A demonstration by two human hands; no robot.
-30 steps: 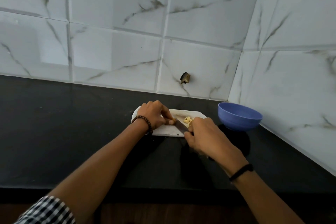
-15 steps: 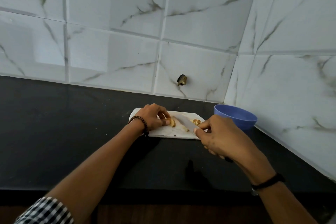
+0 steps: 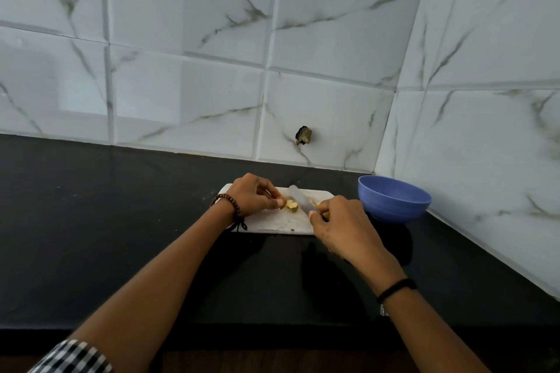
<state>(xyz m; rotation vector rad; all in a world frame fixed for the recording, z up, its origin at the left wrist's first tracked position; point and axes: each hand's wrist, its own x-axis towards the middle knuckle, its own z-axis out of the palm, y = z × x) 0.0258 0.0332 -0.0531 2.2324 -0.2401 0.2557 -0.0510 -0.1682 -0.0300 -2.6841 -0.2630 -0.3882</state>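
A small white cutting board (image 3: 280, 222) lies on the black counter near the wall. On it sits a yellowish piece of ginger (image 3: 291, 205), and my left hand (image 3: 253, 195) pinches its left end with fingertips and thumb. My right hand (image 3: 341, 225) grips a knife (image 3: 300, 200); the blurred blade points away from me, just right of the ginger, and the handle is hidden in my fist. A few cut yellowish bits (image 3: 316, 203) lie beside the blade, partly hidden by my right fingers.
A blue bowl (image 3: 394, 200) stands on the counter right of the board, close to the corner of the marble-tiled walls. A small dark hole with a brass fitting (image 3: 304, 135) is in the back wall. The black counter (image 3: 106, 221) stretches to the left.
The knife has swung from lying across the board's right part to pointing away beside the ginger. My right hand has moved left and nearer the board. My left hand keeps its pinch.
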